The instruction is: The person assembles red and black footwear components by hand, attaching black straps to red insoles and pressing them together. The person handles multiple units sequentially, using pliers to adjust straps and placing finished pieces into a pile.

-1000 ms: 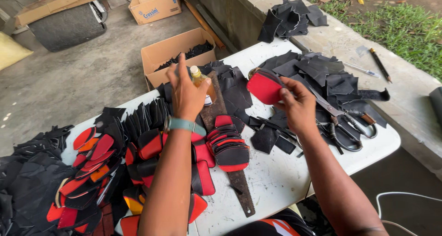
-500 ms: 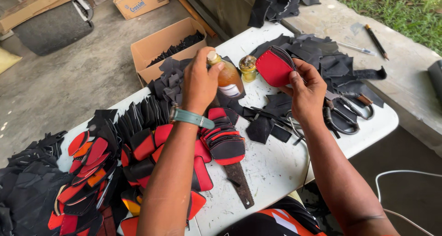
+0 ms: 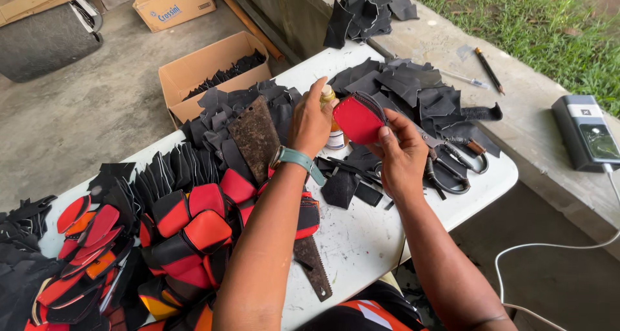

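Our right hand (image 3: 402,155) has its grip closed on a red oval piece (image 3: 357,120), thumb across its lower edge, holding it up above the surface (image 3: 361,240); our left hand (image 3: 311,121) is closed around a small amber bottle (image 3: 330,114), whose cap shows above the fingers, tipped toward the piece. We judge the step in hand to be applying something from the bottle to the red piece, most likely along its edge. The next move, as we read it, calls for steadying the piece, bringing the bottle's tip to the rim and keeping the flow thin so nothing drips on the parts below.

The piece is flat, rounded like a tongue or toe patch, matt red on the side facing us, with a dark trimmed border on its upper right edge. Just under it lie black strips and scraps (image 3: 349,182), and to the right a pair of scissors (image 3: 452,169). Further off, black cut-outs (image 3: 413,89) are heaped, and to our left stand rows of red-and-black sewn parts (image 3: 194,227). A cardboard box (image 3: 213,72) sits on the floor beyond.
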